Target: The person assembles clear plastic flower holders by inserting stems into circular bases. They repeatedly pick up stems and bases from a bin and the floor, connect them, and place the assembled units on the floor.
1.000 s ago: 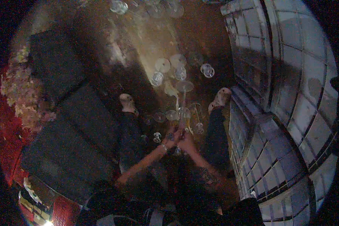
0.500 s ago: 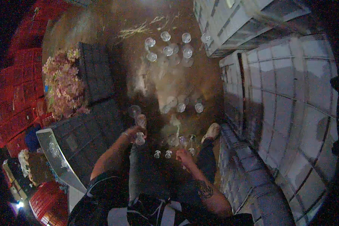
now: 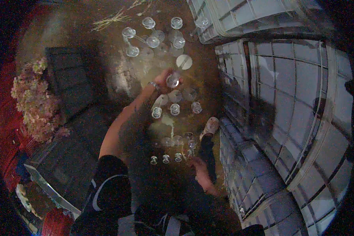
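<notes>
My left hand (image 3: 164, 82), at the end of a stretched arm, is closed around a clear stemmed glass piece (image 3: 173, 80) with a rounded end. A pale round disc (image 3: 184, 62) shows just beyond it and looks like its foot. Close in front of the hand stands a row of similar clear glasses (image 3: 175, 109). My right hand (image 3: 200, 169) is low and blurred, beside a tall clear glass (image 3: 190, 143); whether its fingers grip that glass is hidden. Smaller clear glass pieces (image 3: 166, 159) line up to the left of this hand.
More clear glasses (image 3: 152, 41) stand in a group on the brown floor (image 3: 118, 78) farther off. Dry stalks (image 3: 112, 19) lie behind them. Pink flowers (image 3: 35, 102) and dark crates (image 3: 74, 70) are at left; large grey-white caged containers (image 3: 287, 74) line the right.
My left hand has swung forward and right with its glass, from beside my leg to the far rows. My right hand has drawn slightly back and right. The view has shifted too.
</notes>
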